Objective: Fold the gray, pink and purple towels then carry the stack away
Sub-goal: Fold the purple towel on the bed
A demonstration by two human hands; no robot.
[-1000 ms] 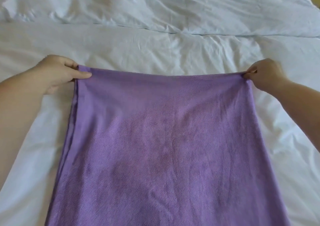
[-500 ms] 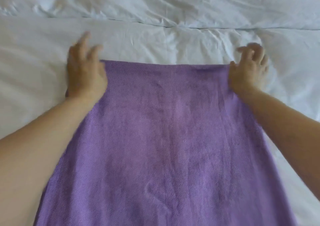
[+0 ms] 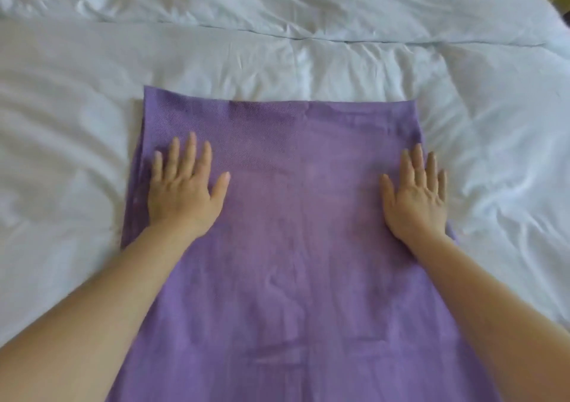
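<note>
While both palms lie flat upon it, the purple, rectangular, fine-ribbed cloth towel [image 3: 296,262] is spread lengthwise on a white, creased fabric bed sheet [image 3: 61,130], far edge straight and nearly square to the viewer, near end running out of the bottom of the view. Item one, the towel: surface mostly smooth, with faint wrinkles near its middle and a shallow crease running down its length; along its left edge a second layer of the same purple cloth shows just underneath, so the piece is doubled there. Item two, left hand [image 3: 185,191]: palm down just inside the towel's left edge, four fingers straight and slightly fanned toward the towel's far edge, thumb splayed toward the towel's centre; it grips nothing. Item three, right hand [image 3: 416,201]: palm down just inside the towel's right edge, fingers straight and close together, thumb angled toward the towel's centre, little finger nearly at the edge; likewise flat and holding nothing. Item four, bare left forearm [image 3: 92,324] and bare right forearm [image 3: 493,309]: each crosses the towel's near part from a lower corner of the view. Item five, a white, rumpled duvet [image 3: 277,3]: lies beyond the towel's far edge, well apart from it, its hem a line across the sheet.
</note>
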